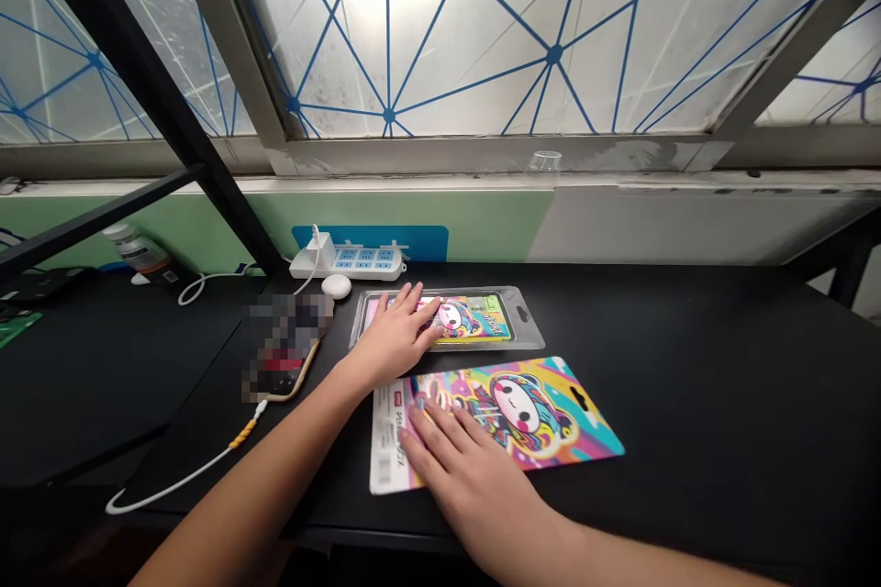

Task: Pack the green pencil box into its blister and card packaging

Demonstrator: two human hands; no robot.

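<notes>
My left hand [403, 335] lies with spread fingers on a clear plastic blister tray [529, 321]. Inside the tray sits a colourful pencil box [492, 319] with a cartoon character on it; my hand hides its left part. Closer to me is a printed cardboard backing card [578, 422] with a similar cartoon, a hang hole at its right end and a barcode at its left. My right hand [474, 477] rests on this card, fingers stretched out and covering part of its lower left.
A phone [285, 353], blurred out, lies at left with a white charging cable [183, 482]. Behind it are a round white case [337, 286] and a power strip [364, 262]. A bottle [148, 255] leans near a black metal frame [158, 83]. The black table [722, 385] extends right.
</notes>
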